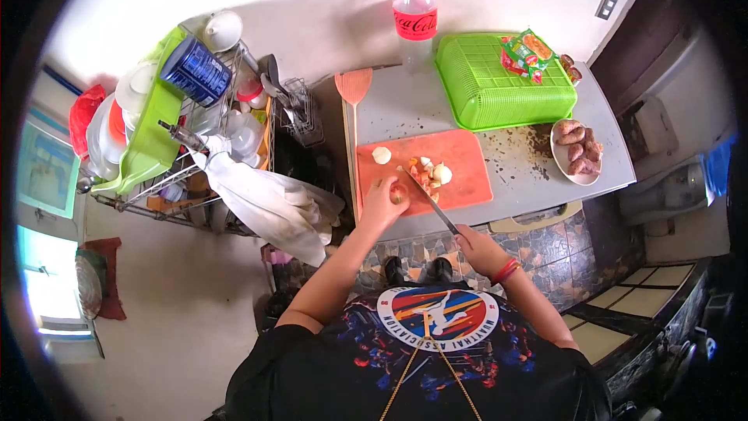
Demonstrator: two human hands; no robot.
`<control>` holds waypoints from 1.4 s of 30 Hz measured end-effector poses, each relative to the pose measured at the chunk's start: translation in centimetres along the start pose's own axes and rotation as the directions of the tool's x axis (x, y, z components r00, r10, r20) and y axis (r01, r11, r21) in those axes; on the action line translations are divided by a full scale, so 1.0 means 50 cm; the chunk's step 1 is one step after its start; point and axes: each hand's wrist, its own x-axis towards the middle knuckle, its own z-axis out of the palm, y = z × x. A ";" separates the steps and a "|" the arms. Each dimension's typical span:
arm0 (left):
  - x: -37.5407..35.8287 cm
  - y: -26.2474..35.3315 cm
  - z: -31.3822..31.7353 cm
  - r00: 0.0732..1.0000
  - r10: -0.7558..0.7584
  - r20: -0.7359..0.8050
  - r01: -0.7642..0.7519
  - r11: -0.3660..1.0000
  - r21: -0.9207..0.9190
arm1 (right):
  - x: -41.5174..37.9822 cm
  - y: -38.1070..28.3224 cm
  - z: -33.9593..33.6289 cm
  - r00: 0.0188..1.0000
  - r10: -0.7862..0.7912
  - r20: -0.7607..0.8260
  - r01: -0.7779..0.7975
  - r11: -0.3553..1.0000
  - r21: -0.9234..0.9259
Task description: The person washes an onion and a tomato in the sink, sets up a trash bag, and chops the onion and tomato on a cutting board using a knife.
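Note:
My right hand is closed round the handle of a knife, whose blade slants up and left over the red cutting board. At the near edge of the board, my left hand curls its fingers round a reddish cut piece that looks like tomato. Just past the knife tip lies a small heap of chopped red and pale pieces. Beside that heap sits a pale peeled onion piece. Another pale onion piece rests near the board's upper left.
An upturned green basket carries green and red packets. Right of it is a bowl of brownish-red roots. A Coca-Cola bottle stands at the back. An orange fly swatter lies along the table's left side, near a dish rack.

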 end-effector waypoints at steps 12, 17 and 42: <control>-0.013 -0.001 -0.001 0.993 -0.119 0.023 0.120 0.990 -0.071 | -0.064 -0.084 -0.023 0.990 0.099 0.105 -0.096 0.995 -0.032; -0.018 0.026 -0.016 0.988 -0.148 0.043 0.153 0.977 -0.147 | -0.053 -0.090 -0.023 0.979 0.145 0.145 -0.138 0.989 -0.060; -0.038 -0.033 -0.006 0.989 -0.142 -0.029 0.132 0.966 -0.223 | -0.013 -0.052 0.036 0.992 -0.043 0.115 0.061 0.985 -0.159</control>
